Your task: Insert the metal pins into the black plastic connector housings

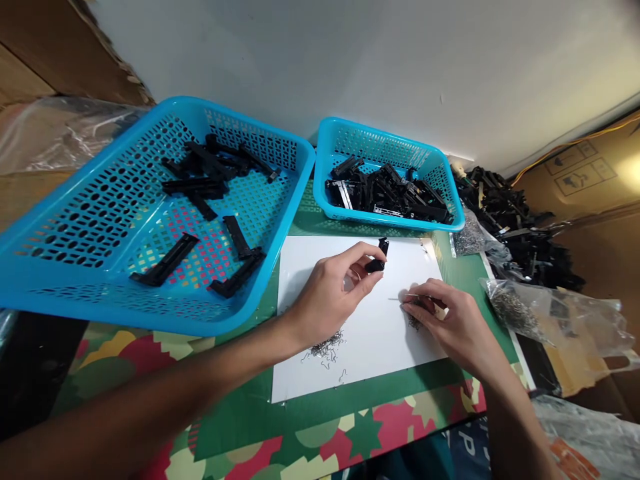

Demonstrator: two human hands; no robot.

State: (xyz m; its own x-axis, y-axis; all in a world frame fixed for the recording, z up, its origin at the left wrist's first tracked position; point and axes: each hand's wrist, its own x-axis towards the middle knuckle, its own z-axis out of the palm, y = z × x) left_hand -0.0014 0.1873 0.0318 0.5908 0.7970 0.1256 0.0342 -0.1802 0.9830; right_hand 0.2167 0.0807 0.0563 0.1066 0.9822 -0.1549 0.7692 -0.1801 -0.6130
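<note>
Over a white sheet [380,350] on a green-topped table [240,413], a person's bare hands work apart from each other, each gripping something small. The left hand [333,287] pinches a black part [375,265] between thumb and fingers, holding it above the sheet near its far edge; one end of the part juts up past the fingertips. The right hand [453,317], lower and to the side, has thumb and fingertips pressed together on a thin metal piece [414,295] — its exact shape too fine to tell — just over a small pile of metal bits [415,323]. A second cluster, of bent wire clips [327,347], lies on the sheet below the left wrist, with a few strays beside it.

Behind the sheet, a blue basket [390,222] holds a crowded jumble of black parts, some with silvery strips. To its left, a larger blue basket [150,317] carries loosely scattered dark pieces [167,260]. To the right, more black components [535,247] rise in a heap near a clear plastic bag [515,310] of small metal pieces. A printed cardboard box [600,173] stands beyond, a yellow-orange cable [560,149] running along its upper edge — a pale wall [300,53] forms the backdrop.
</note>
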